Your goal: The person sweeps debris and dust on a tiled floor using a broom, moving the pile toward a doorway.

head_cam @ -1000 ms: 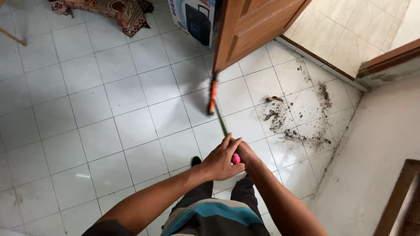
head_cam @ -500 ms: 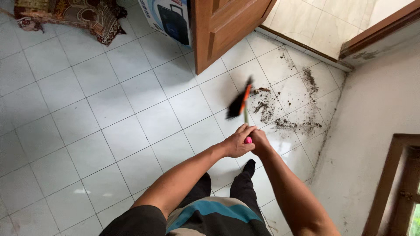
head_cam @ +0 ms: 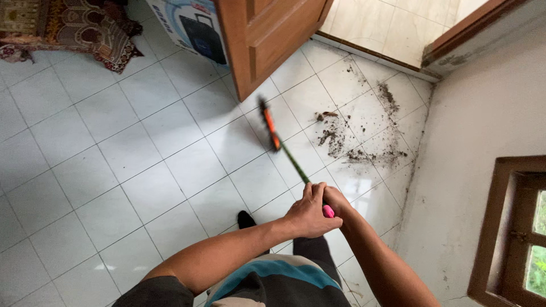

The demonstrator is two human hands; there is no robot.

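- The floor [head_cam: 114,165] is laid with pale square tiles with thin grey joints, glossy enough to show soft reflections.
- A wooden door [head_cam: 267,34] stands open at the top, and beyond its threshold lies a cream tiled floor [head_cam: 392,23].
- A rough pale wall [head_cam: 483,113] runs down the right side, with a brown-framed window [head_cam: 520,227] low in it.
- Dark dirt [head_cam: 364,142] is scattered over the tiles near the wall and the threshold, with a brown clump at its left edge.
- A printed cardboard box [head_cam: 187,25] leans behind the door, and a patterned cloth [head_cam: 68,28] lies on the floor at top left.
- The left hand [head_cam: 310,213] is clenched around the top of the broom's handle, and the right hand [head_cam: 336,202] is wrapped on it just behind, the two touching; a pink end cap [head_cam: 329,211] pokes out between them.
- The broom [head_cam: 281,145] slants up and left from the hands: a green stick, then an orange head with dark bristles, blurred, near the door's lower corner and to the left of the dirt.
- Half a second ago the broom head was right beside the dirt, nearly above the hands; now it has swung out to the left, away from the pile.
- The hands sit lower in view than before, and more of the window shows.
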